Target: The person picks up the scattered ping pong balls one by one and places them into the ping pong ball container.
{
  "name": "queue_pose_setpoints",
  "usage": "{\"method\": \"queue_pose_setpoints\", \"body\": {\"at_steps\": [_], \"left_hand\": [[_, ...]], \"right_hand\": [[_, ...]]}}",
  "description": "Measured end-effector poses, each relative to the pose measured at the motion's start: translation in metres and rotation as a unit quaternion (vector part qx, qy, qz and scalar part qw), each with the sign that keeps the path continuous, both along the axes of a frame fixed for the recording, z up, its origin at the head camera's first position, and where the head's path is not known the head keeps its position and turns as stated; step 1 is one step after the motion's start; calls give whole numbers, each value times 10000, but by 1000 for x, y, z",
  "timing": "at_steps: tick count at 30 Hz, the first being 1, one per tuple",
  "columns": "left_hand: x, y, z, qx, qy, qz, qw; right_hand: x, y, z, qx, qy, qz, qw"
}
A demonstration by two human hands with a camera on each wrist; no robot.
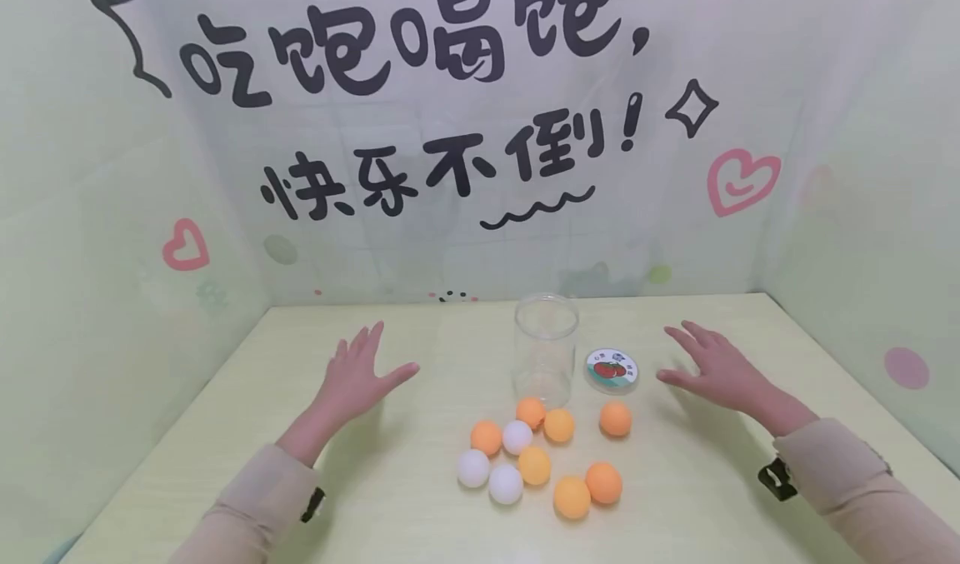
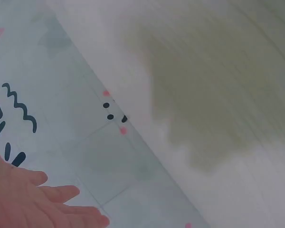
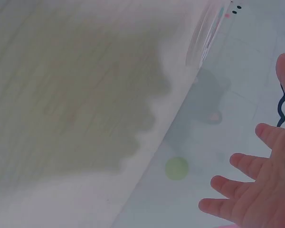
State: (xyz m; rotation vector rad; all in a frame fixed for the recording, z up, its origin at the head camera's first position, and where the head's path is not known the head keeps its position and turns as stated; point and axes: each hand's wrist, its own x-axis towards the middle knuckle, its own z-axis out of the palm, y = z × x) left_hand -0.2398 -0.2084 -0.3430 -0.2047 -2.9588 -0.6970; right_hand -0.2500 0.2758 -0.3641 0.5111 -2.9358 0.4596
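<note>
Both wrist views were smeared with blur across the table (image 2: pixel 218 71), the left hand (image 2: pixel 19 199) and right hand (image 3: pixel 261 190) were cut off by frame edges, and the lid (image 1: pixel 611 370) label's print was too small to read.

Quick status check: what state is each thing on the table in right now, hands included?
Jar: upright, open, empty.
Lid: off, flat on the table right of the jar.
Orange balls: six, loose on the table in front of the jar.
White balls: three, loose among the orange ones.
Left hand: open, fingers spread, holds nothing.
Right hand: open, fingers spread, holds nothing.
</note>
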Motion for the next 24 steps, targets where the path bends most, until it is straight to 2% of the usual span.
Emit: {"method": "queue_pose_setpoints", "body": {"at_steps": [7, 12, 15, 18, 24], "left_hand": [[-17, 31, 19, 831, 39, -558, 9950], [-27, 64, 34, 1618, -373, -952, 9815], [-30, 88, 35, 1938, -572, -1087, 9733], [-34, 111, 32, 2098, -573, -1210, 9685], [-42, 148, 27, 2254, -444, -1448, 9624]], "right_hand": [[5, -21, 0, -277, -69, 429, 9987], [8, -36, -6, -459, -42, 728, 9963], [8, -45, -8, -748, -350, 879, 9927], [8, -53, -11, -1029, -684, 1114, 9861], [10, -68, -14, -1183, -795, 1701, 9751]]}}
